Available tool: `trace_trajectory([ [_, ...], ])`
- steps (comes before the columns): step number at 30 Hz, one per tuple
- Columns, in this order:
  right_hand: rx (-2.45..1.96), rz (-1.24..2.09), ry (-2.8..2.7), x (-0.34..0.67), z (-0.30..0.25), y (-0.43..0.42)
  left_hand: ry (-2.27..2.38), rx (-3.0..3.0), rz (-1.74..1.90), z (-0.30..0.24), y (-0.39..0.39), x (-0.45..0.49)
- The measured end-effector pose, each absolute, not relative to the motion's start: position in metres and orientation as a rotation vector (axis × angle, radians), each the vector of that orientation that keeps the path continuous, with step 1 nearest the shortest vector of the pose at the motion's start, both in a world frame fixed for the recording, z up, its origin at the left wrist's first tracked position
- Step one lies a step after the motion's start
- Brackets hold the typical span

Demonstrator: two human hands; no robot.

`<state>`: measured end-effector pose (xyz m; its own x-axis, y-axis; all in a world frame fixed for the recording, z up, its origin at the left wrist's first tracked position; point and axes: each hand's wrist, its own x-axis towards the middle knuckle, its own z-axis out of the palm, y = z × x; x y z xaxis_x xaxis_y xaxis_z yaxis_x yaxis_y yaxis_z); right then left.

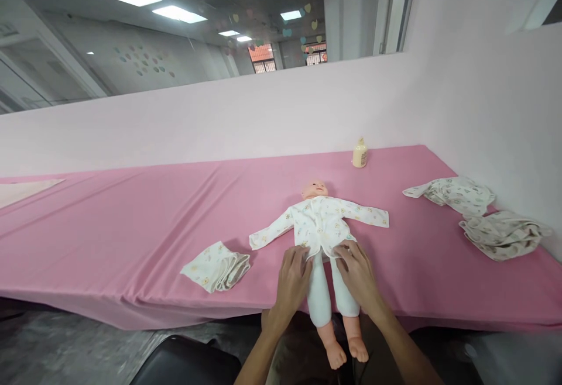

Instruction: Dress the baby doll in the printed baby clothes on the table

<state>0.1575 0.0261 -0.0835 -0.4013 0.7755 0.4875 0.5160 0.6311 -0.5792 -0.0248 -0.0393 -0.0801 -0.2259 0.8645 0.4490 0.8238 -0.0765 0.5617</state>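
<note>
A baby doll (315,189) lies on its back on the pink-covered table, with its lower legs reaching past the front edge. It wears a white patterned baby shirt (319,221), sleeves spread to both sides and the front parting below the chest. At the hem on the left, my left hand (293,277) has its fingers closed on the cloth. My right hand (357,271) pinches the hem on the other side. Between my hands show the doll's white cloth legs (319,294). My fingertips are partly hidden.
Folded patterned baby clothing (217,268) lies to the left of the doll. A cream pump bottle (360,154) stands near the wall. Two crumpled cloths, an upper one (461,193) and a lower one (504,236), lie at the right. A black chair (184,364) stands below the table edge.
</note>
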Motion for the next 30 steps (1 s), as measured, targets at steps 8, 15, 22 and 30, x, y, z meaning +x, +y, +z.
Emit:
trace_trajectory([
  [8, -0.966, 0.618, -1.883, 0.168, -0.088, 0.02, 2.171, 1.605, 1.236, -0.093, -0.052, -0.038],
  [15, -0.878, 0.573, -1.988, 0.171, -0.074, 0.046, 2.208, 1.427, 1.291, -0.066, -0.04, -0.06],
  [22, -0.965, 0.363, -2.11, 0.163, -0.056, 0.138, 2.17, 1.531, 1.256, -0.039, 0.018, -0.086],
  [30, -1.098, 0.324, -2.037, 0.125, -0.07, 0.181, 2.223, 1.802, 1.297, -0.082, 0.054, -0.099],
])
